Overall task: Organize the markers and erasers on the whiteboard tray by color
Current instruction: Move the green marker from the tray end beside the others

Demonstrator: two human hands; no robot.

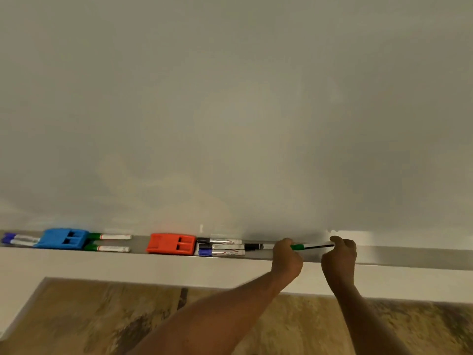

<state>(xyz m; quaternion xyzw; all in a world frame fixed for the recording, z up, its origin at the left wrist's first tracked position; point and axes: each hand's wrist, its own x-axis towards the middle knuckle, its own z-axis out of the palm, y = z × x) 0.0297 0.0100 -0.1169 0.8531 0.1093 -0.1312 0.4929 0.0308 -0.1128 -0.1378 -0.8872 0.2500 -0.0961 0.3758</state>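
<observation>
**Whiteboard tray [409, 257], left to right.**

- At the far left lie 2 blue-capped markers [18, 240], with their right ends against the blue eraser [64, 238].
- Just right of that eraser lie 2 green-capped markers [112, 237], parallel, 1 behind the other.
- After a bare gap comes the red eraser [171, 243].
- Touching its right side is a group of 3: 2 black-capped markers [220, 241] and, nearest the viewer, a lone blue-capped marker [220, 252].
- A third black marker [253, 246] lies just beyond them. Its right end is hidden behind the left hand [286, 257].
- The held green marker [311, 246] is level, just above the tray and right of all the other items.
- The left hand's fingers are curled around the marker's cap end. Whether they also touch the third black marker cannot be told.
- The right hand [340, 257] pinches the marker's tail end.

**Step in hand (judged):** collecting a stray green marker so it can join its colour group.

**Next move (judged):** 1 hand lets go. The other carries the marker left, past the red eraser, and lays it parallel beside the 2 green-capped markers. The lone blue-capped marker remains to be sorted.
</observation>
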